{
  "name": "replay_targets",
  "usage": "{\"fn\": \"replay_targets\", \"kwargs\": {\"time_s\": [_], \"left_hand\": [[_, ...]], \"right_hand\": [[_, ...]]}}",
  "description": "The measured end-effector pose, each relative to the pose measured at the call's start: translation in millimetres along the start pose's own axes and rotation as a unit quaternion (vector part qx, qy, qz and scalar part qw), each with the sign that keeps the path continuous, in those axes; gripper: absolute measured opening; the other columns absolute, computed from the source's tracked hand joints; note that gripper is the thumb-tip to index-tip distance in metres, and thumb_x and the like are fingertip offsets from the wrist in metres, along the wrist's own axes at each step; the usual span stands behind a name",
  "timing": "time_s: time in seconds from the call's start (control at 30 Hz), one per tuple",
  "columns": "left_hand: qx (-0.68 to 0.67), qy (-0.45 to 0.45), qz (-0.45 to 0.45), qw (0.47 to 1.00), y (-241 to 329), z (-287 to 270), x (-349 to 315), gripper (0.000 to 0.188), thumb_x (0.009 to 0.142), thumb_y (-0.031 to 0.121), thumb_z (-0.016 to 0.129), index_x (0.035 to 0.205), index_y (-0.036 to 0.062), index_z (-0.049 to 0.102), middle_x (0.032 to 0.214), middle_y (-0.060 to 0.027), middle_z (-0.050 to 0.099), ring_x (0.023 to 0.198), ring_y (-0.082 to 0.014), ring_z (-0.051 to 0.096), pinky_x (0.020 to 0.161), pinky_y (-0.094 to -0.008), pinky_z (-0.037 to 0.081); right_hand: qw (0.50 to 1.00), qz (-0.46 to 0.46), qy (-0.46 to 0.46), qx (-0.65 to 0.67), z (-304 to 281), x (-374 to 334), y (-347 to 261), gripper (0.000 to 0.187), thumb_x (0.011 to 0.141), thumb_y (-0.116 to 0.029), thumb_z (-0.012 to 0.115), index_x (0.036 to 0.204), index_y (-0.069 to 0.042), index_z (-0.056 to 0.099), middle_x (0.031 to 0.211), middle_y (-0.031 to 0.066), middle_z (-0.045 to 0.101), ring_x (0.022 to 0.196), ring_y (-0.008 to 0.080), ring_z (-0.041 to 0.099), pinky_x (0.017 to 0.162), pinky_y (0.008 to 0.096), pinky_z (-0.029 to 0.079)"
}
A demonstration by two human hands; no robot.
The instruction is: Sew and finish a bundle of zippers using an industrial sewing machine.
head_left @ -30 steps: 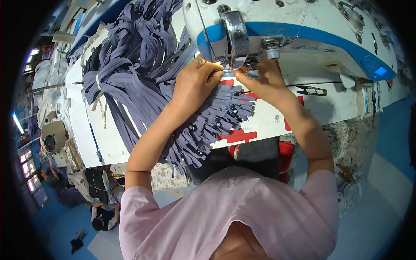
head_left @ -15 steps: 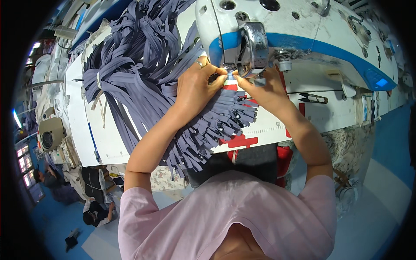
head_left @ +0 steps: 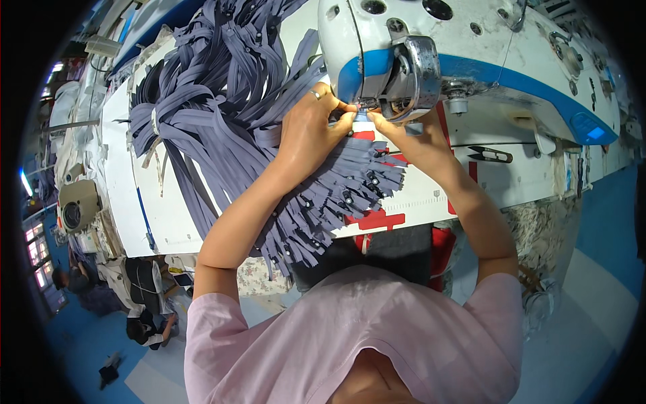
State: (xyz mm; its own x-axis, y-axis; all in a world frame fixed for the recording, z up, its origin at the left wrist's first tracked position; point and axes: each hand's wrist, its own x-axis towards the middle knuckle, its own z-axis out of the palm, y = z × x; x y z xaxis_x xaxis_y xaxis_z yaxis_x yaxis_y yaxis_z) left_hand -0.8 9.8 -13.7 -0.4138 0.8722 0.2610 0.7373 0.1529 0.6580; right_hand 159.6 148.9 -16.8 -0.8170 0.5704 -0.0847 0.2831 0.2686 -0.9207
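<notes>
A sewing machine [head_left: 484, 66], white with a blue band, stands over the table with its needle area above my fingertips. My left hand [head_left: 306, 131] pinches the left side of a small grey-blue zipper end [head_left: 363, 116] just in front of the presser foot. From the right, my right hand [head_left: 420, 143] pinches the same piece, its fingers partly hidden by the machine head. Under and beside my left forearm lies a large bundle of grey-blue zippers [head_left: 202, 124], their cut ends and small sliders fanned toward the table's front edge.
Thread snips [head_left: 490, 155] lie on the table to the right of my right hand. Red tape strips [head_left: 380, 220] and a printed ruler scale mark the white tabletop [head_left: 182, 225]. A tie [head_left: 154, 123] gathers part of the bundle. Two people [head_left: 145, 328] sit at far left.
The view has shifted slightly, so the machine head appears farther right. Both hands stay pinched at the needle area, with only slight finger movement.
</notes>
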Motion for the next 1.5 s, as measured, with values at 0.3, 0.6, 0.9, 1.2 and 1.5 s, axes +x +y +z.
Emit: {"fn": "replay_targets", "kwargs": {"time_s": [0.3,0.6,0.9,1.2,1.5], "left_hand": [[0.047,0.037,0.018,0.998,-16,6,7,0.020,0.080,0.016,0.073,0.087,-0.0014,0.065,0.094,-0.0111,0.063,0.078,-0.0314,0.064,0.067,-0.0406,0.051],[0.028,0.030,0.033,0.999,-23,7,9,0.021,0.080,0.015,0.073,0.090,-0.0021,0.065,0.097,-0.0122,0.063,0.081,-0.0335,0.064,0.069,-0.0410,0.051],[-0.006,0.010,0.011,1.000,-19,5,13,0.021,0.079,0.014,0.074,0.093,0.0001,0.067,0.098,-0.0122,0.063,0.084,-0.0323,0.064,0.072,-0.0409,0.050],[0.000,0.008,0.009,1.000,-20,4,14,0.026,0.078,0.017,0.074,0.097,0.0013,0.066,0.097,-0.0116,0.062,0.086,-0.0325,0.063,0.073,-0.0408,0.050],[0.021,-0.013,-0.007,1.000,-17,5,11,0.022,0.079,0.015,0.071,0.094,0.0011,0.065,0.098,-0.0116,0.062,0.087,-0.0336,0.063,0.073,-0.0417,0.051]], "right_hand": [[0.996,-0.070,0.025,-0.056,4,6,13,0.040,0.087,-0.014,0.077,0.123,-0.004,0.061,0.114,0.0087,0.069,0.104,0.0151,0.064,0.087,0.0318,0.052],[0.947,-0.271,0.108,-0.137,5,17,25,0.020,0.084,-0.022,0.072,0.085,-0.003,0.068,0.078,0.0171,0.068,0.076,0.0394,0.064,0.069,0.0465,0.046],[0.952,-0.240,0.116,-0.150,6,15,17,0.026,0.086,-0.028,0.071,0.080,-0.003,0.064,0.075,0.0175,0.066,0.071,0.0392,0.062,0.067,0.0478,0.045],[0.947,-0.252,0.121,-0.160,5,14,7,0.015,0.083,-0.017,0.068,0.081,-0.003,0.062,0.074,0.0176,0.066,0.075,0.0397,0.062,0.069,0.0487,0.044],[0.945,-0.251,0.116,-0.177,5,12,12,0.008,0.082,-0.013,0.062,0.080,-0.006,0.064,0.073,0.0191,0.066,0.074,0.0406,0.063,0.067,0.0513,0.041]]}}
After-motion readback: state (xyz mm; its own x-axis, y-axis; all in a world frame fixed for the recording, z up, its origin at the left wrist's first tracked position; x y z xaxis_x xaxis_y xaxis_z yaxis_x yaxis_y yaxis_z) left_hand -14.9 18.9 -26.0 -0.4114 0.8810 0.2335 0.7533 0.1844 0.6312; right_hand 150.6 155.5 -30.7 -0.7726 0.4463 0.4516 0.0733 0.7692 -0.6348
